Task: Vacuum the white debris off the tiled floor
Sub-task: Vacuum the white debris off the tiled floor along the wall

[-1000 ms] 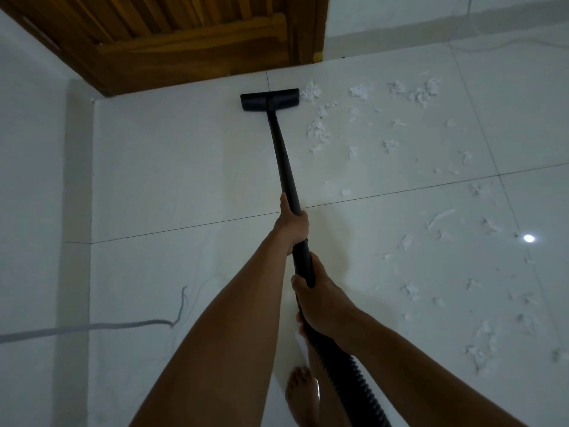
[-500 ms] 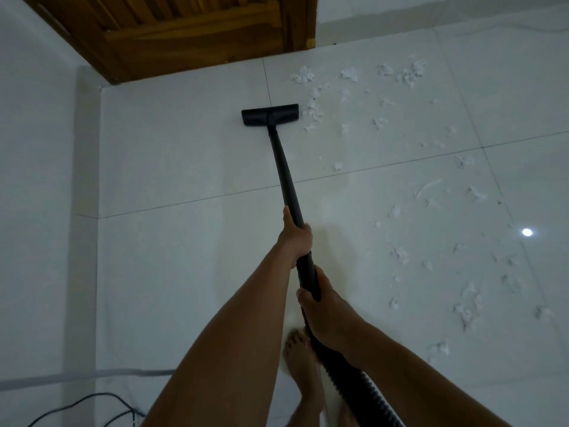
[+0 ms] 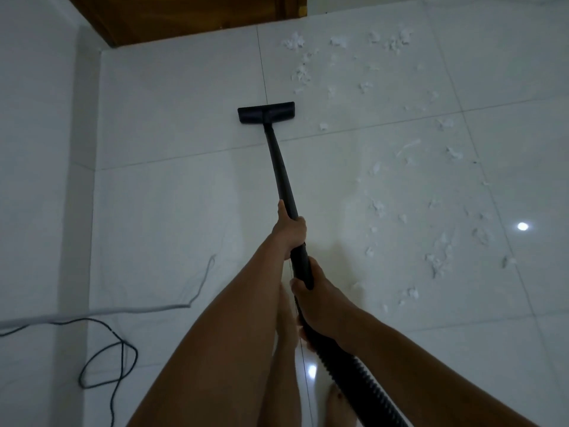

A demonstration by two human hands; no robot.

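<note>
A black vacuum wand [image 3: 281,171] runs from my hands to its flat floor head [image 3: 266,113], which lies on the white tiled floor [image 3: 172,97] just left of the debris. My left hand [image 3: 291,229] grips the wand higher up. Below it my right hand [image 3: 314,300] grips the wand where the ribbed hose [image 3: 354,377] begins. White debris [image 3: 300,73] lies in scattered shreds from the top middle down the right side, with a thick patch [image 3: 438,257] at the right.
A wooden door [image 3: 184,16] closes off the top left. A white wall [image 3: 40,149] runs down the left side. A black cable [image 3: 107,362] loops on the floor at lower left beside a grey cord [image 3: 123,309]. My bare feet [image 3: 335,405] stand under the hose.
The floor head has been drawn back toward me, away from the door, along the left edge of the debris. Both hands keep their grip. More cable shows at lower left.
</note>
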